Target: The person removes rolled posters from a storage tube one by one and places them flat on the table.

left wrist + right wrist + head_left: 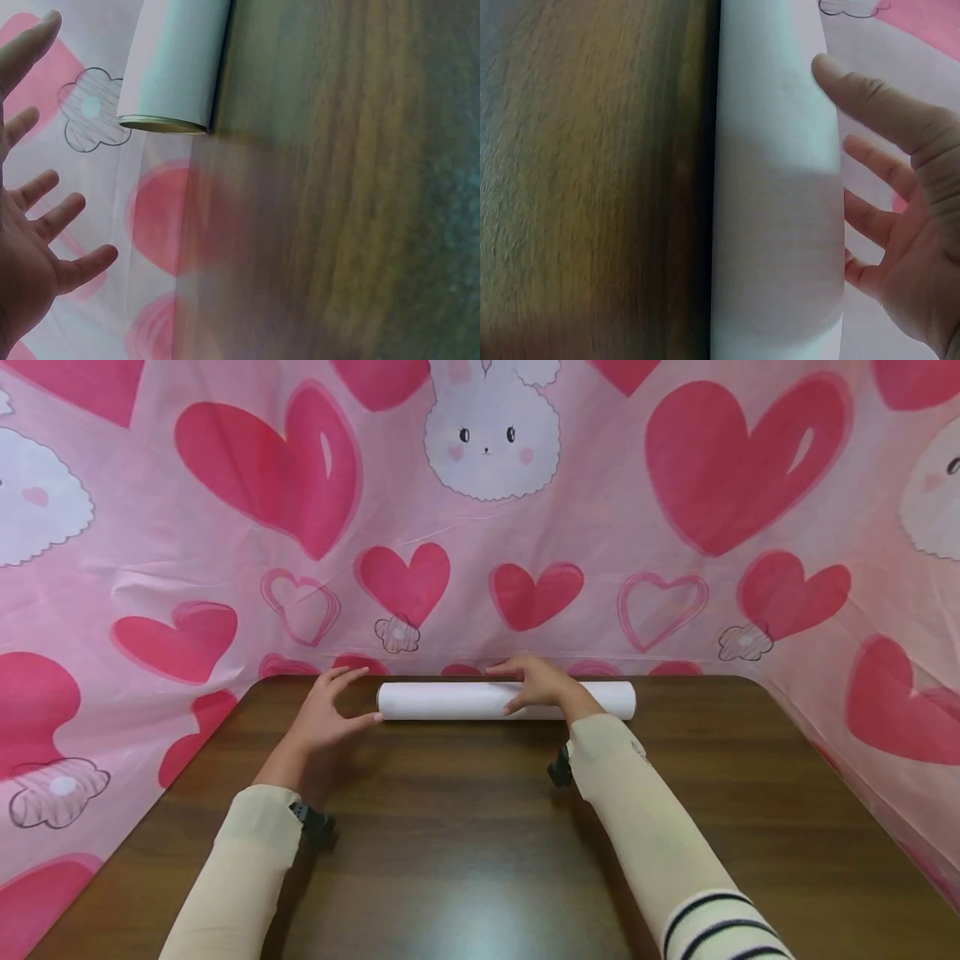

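Note:
A long white roll, perhaps of paper, lies crosswise along the far edge of the brown table. In the left wrist view its near end shows a thin, gold-brown rim around the opening. My left hand is just off the roll's left end, fingers spread and thumb tip right by that end. Over the right half of the roll hovers my right hand, thumb on the near side and fingers reaching past the far side. The right wrist view shows the right thumb and fingers spread, with the white surface beside them.
The wooden table stretches toward me. Behind and on both sides hangs a pink cloth with hearts and bunny faces, meeting the table's far edge. Dark wrist devices sit under both sleeves.

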The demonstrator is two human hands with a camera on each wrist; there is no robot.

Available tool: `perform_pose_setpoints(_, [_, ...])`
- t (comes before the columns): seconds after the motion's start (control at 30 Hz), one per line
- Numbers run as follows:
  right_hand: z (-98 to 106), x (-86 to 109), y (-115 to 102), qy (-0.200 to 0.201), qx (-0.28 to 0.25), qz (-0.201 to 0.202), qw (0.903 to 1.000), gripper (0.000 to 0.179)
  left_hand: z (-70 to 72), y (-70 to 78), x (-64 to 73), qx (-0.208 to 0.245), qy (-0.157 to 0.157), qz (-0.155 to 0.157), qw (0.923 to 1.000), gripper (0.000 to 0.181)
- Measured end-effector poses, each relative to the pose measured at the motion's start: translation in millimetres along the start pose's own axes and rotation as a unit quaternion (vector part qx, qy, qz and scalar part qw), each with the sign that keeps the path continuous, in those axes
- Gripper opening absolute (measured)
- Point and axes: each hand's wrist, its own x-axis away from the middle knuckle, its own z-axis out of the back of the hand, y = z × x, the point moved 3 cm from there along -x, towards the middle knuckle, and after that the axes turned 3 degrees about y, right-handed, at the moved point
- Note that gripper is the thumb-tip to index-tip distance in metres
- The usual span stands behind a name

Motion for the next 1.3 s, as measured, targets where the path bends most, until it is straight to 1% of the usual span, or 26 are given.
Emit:
perform_pose_setpoints(0.1, [-0.6, -2.5, -1.7, -0.017, -0.008, -0.029, 0.9994, 0.07, 0.1, 0.5, -0.2, -0.002, -0.002, 0.0, 1.0, 0.083])
perform_pose_setpoints(0.17, [-1.4, -3.1, -3.0, -0.027, -0.004, -0.048, 0.9985, 0.07, 0.0, 0.2, 0.3, -0.002, -0.006, 0.003, 1.0, 0.083])
perform_pose_setpoints(0.27, [-3.7, -2.1, -3.9, -0.04, 0.017, -0.073, 0.9964, 0.071, -0.3, -0.3, 1.6, 0.001, -0.011, 0.009, 0.9999, 0.084])
perform_pose_setpoints(0.4, [-8.4, 1.1, -4.1, -0.054, 0.038, -0.091, 0.9937, 0.069, -0.3, -0.3, 2.6, 0.005, -0.015, 0.015, 0.9998, 0.084])
perform_pose_setpoints(0.67, [-14.7, 5.1, -2.6, -0.045, 0.015, -0.078, 0.9958, 0.063, 0.8, 2.1, 4.5, 0.008, -0.023, 0.03, 0.9993, 0.086])
perform_pose_setpoints(0.77, [-16.1, 7.7, -0.9, -0.045, 0.013, -0.073, 0.9962, 0.064, 0.1, 3.0, 5.6, 0.01, -0.025, 0.028, 0.9992, 0.086])
perform_pose_setpoints(0.83, [-16.3, 10.0, 0.4, -0.046, 0.012, -0.071, 0.9963, 0.064, -0.6, 3.4, 6.7, 0.011, -0.022, 0.025, 0.9994, 0.085])
perform_pose_setpoints(1.03, [-12.0, 21.9, 4.9, -0.037, 0.009, -0.065, 0.9972, 0.065, -1.5, 3.1, 10.8, 0.01, -0.002, 0.0, 0.9999, 0.083])
perform_pose_setpoints(1.2, [-3.0, 33.1, 5.1, -0.019, 0.034, -0.048, 0.9981, 0.066, -2.9, 4.3, 12.5, 0.024, 0.003, -0.007, 0.9997, 0.081])
perform_pose_setpoints(1.3, [5.0, 41.5, 1.6, 0.005, 0.068, -0.025, 0.9974, 0.066, -4.6, 7.5, 12.4, 0.049, -0.005, 0.007, 0.9987, 0.079])
